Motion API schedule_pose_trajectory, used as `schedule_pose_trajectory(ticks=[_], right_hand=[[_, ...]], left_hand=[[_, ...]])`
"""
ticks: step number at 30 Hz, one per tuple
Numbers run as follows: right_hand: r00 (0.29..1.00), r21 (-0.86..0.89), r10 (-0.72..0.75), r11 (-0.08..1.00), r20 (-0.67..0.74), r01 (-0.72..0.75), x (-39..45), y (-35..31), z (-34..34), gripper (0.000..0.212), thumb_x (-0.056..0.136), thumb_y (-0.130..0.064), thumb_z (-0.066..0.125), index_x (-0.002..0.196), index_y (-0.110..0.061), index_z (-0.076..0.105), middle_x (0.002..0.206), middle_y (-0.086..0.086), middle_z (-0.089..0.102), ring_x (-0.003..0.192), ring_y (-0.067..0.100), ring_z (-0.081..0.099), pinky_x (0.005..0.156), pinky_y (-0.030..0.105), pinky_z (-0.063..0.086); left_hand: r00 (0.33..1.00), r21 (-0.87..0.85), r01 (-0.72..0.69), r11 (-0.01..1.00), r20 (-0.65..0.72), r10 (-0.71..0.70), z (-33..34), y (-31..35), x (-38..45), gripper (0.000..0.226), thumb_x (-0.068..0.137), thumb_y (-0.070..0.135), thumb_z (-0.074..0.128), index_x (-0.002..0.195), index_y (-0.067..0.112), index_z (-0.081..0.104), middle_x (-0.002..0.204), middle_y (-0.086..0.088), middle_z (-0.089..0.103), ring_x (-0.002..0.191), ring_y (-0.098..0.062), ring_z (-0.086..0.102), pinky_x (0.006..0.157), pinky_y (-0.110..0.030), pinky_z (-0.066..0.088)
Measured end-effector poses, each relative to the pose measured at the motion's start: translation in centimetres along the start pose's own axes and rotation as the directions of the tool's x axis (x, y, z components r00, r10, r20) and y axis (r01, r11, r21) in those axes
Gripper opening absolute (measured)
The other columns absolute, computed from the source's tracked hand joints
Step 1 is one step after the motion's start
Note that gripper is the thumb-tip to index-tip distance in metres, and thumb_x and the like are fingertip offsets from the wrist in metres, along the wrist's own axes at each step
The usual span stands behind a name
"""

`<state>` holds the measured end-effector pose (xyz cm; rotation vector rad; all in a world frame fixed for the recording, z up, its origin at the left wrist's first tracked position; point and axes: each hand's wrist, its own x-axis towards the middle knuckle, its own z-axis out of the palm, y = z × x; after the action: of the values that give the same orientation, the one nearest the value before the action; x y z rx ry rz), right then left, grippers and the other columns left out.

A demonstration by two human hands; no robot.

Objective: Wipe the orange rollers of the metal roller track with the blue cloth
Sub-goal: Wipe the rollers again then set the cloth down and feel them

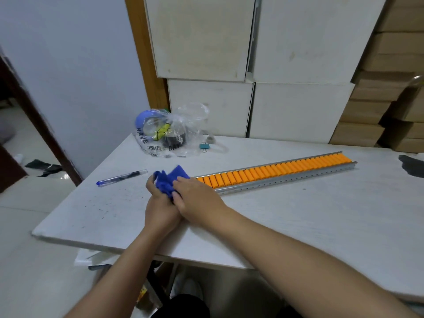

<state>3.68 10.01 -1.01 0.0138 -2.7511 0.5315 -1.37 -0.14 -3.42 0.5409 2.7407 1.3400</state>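
A: Where is the cloth?

B: The blue cloth (169, 180) is bunched between both hands, above the white table (298, 226), at the near left end of the metal roller track (286, 177). The left hand (160, 203) is curled around its lower part, fingers closed on the fabric. The right hand (197, 198) lies over it from the right, its thumb and fingers pinching the cloth too.

A: And the track itself?

B: It lies flat on the table, running from just beside the hands to the far right. The orange rollers (275, 172) sit side by side in its channel, filling it from end to end. The right hand covers the nearest end.

A: Any containers?

B: A clear plastic bag (172, 134) with black lettering stands at the far left of the table. Inside it are a blue rounded object, something yellow and something dark; I cannot tell what they are. Behind the table, white boxes (298, 109) are stacked, closed, with brown cartons (390, 88) stacked at the right.

A: Anything loose?

B: A blue pen (121, 177) lies left of the hands, and a teal binder clip (204, 146) lies just right of the bag.
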Motion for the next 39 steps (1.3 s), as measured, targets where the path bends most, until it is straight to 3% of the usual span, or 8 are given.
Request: schedule_pose_trajectory(ticks=[3,10,15,18,23,31,37,39], right_hand=[[0.995,-0.013,0.066,0.998,-0.072,-0.067,-1.0,1.9,0.1,0.021,0.092,-0.025,0.042,0.090,-0.009,0.055,0.088,0.007,0.061,0.081,0.027,0.055,0.068,0.044,0.047],[0.960,-0.058,0.220,0.971,-0.175,-0.233,-3.8,7.5,-3.0,0.024,0.093,-0.027,0.041,0.090,-0.010,0.057,0.088,0.006,0.063,0.081,0.025,0.058,0.067,0.042,0.049],[0.885,-0.044,0.391,0.909,-0.254,-0.414,-6.0,12.5,-6.5,0.028,0.094,-0.027,0.042,0.099,-0.007,0.061,0.093,0.010,0.066,0.084,0.028,0.061,0.073,0.041,0.051],[0.837,-0.070,0.469,0.860,-0.283,-0.505,-7.3,15.8,-8.5,0.026,0.095,-0.027,0.041,0.089,-0.010,0.059,0.080,0.005,0.064,0.071,0.025,0.058,0.059,0.036,0.046],[0.713,-0.082,0.606,0.739,-0.351,-0.669,-9.1,21.8,-12.0,0.025,0.095,-0.023,0.040,0.074,-0.011,0.047,0.064,0.004,0.048,0.063,0.027,0.049,0.048,0.032,0.027],[0.461,-0.099,0.804,0.459,-0.376,-0.883,-9.9,29.1,-15.8,0.032,0.098,-0.024,0.031,0.105,-0.001,0.052,0.092,0.021,0.057,0.080,0.032,0.049,0.070,0.036,0.040],[0.310,0.010,0.847,0.348,-0.431,-0.937,-11.0,31.1,-17.2,0.032,0.100,-0.023,0.030,0.110,0.001,0.048,0.086,0.018,0.050,0.080,0.032,0.050,0.068,0.039,0.041],[0.293,0.087,0.817,0.382,-0.496,-0.920,-10.6,30.2,-17.1,0.034,0.100,-0.025,0.030,0.109,0.001,0.050,0.086,0.021,0.056,0.079,0.035,0.053,0.066,0.039,0.043]], left_hand=[[1.000,-0.074,-0.003,0.997,-0.002,0.003,0.0,0.1,-0.2,0.084,0.079,0.018,0.062,0.139,0.023,0.004,0.094,0.012,0.063,0.078,-0.017,0.062,0.060,-0.032,0.039],[0.999,-0.082,-0.043,0.996,0.027,0.045,0.4,-0.6,0.2,0.089,0.078,0.016,0.071,0.140,0.018,0.006,0.115,0.015,0.044,0.104,-0.009,0.049,0.085,-0.032,0.040],[0.999,-0.091,-0.039,0.995,0.026,0.042,0.6,-0.9,0.4,0.088,0.080,0.018,0.071,0.139,0.023,0.007,0.141,0.002,0.046,0.124,-0.020,0.049,0.092,-0.038,0.042],[0.999,-0.096,-0.035,0.995,0.031,0.038,0.5,-0.9,0.4,0.086,0.080,0.018,0.070,0.139,0.024,0.008,0.145,-0.003,0.043,0.126,-0.022,0.048,0.094,-0.040,0.041],[0.998,-0.056,-0.055,0.997,0.016,0.056,0.4,-0.6,0.2,0.084,0.081,0.019,0.070,0.140,0.019,0.010,0.141,-0.002,0.048,0.117,-0.027,0.054,0.088,-0.042,0.042],[0.999,-0.049,-0.030,0.998,0.020,0.031,0.6,-0.8,0.4,0.082,0.080,0.016,0.071,0.139,0.022,0.013,0.142,-0.004,0.047,0.117,-0.025,0.053,0.091,-0.042,0.041],[1.000,-0.046,-0.021,0.999,0.020,0.022,0.7,-0.9,0.6,0.082,0.080,0.016,0.071,0.138,0.024,0.014,0.142,-0.005,0.046,0.122,-0.025,0.050,0.094,-0.043,0.040],[1.000,-0.037,-0.025,0.999,0.015,0.026,0.8,-0.8,0.6,0.082,0.079,0.015,0.072,0.138,0.023,0.015,0.142,-0.005,0.047,0.121,-0.026,0.051,0.094,-0.044,0.040]])
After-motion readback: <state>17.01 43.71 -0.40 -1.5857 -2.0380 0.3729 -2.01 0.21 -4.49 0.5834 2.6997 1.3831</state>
